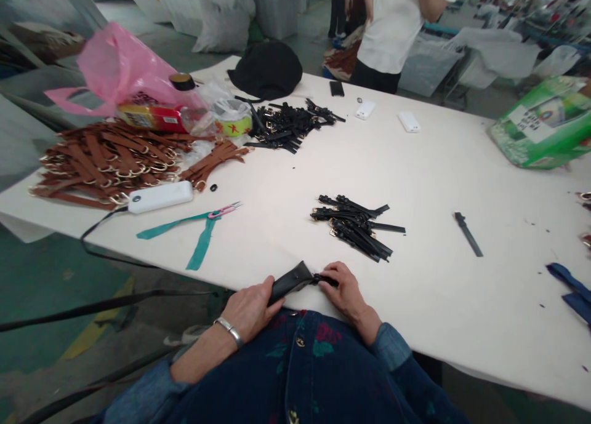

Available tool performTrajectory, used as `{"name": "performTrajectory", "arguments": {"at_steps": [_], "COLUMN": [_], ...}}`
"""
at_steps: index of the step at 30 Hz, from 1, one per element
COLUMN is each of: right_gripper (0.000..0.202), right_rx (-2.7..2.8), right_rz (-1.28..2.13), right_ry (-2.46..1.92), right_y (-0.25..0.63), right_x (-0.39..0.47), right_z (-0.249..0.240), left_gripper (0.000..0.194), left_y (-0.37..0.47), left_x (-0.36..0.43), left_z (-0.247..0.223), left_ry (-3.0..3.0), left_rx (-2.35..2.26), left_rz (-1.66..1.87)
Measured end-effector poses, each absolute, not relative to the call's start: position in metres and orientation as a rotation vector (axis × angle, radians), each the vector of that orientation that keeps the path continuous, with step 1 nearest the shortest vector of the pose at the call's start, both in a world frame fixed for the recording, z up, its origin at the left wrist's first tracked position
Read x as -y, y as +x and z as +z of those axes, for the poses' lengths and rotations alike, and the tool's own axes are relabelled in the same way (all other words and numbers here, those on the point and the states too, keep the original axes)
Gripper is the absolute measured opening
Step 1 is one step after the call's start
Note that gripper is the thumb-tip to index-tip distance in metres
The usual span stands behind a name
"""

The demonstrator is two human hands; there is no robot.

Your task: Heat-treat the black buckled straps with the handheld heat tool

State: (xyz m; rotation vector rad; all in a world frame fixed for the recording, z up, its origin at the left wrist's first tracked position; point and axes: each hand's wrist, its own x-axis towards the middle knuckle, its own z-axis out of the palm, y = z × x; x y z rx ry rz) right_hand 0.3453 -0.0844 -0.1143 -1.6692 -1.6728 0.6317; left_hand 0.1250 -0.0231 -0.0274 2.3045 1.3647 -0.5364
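Fingers of the left hand [249, 307] gripped a wide black strap [290, 284] over the table's near edge [415, 325], while those of the right hand [346, 293] pinched a small black strap [329, 281] at its right end. Farther off lay a pile of black straps [353, 220], with scissors [223, 211] to the left.

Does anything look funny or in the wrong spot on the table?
Yes, a little: one black strap lies by itself, to the right of the pile of black straps. Tiny dark bits are also scattered toward the right of the pale table, which looks messy.
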Motion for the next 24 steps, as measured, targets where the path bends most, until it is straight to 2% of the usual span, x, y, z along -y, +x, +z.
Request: {"name": "performTrajectory", "arguments": {"at_steps": [13,24], "right_gripper": [0.016,0.019], "right_rx": [1.816,1.695], "right_rz": [0.388,0.552], "right_ry": [-1.911,-1.899], "right_y": [0.334,0.333], "right_x": [0.078,0.079], "right_z": [-0.121,-0.120], "left_gripper": [0.034,0.039], "left_y": [0.126,0.119], "left_x": [0.026,0.028], "left_z": [-0.024,-0.033], "left_ry": [2.278,2.289], "left_rx": [-1.393,-1.368], "left_rz": [-0.553,-0.522]}}
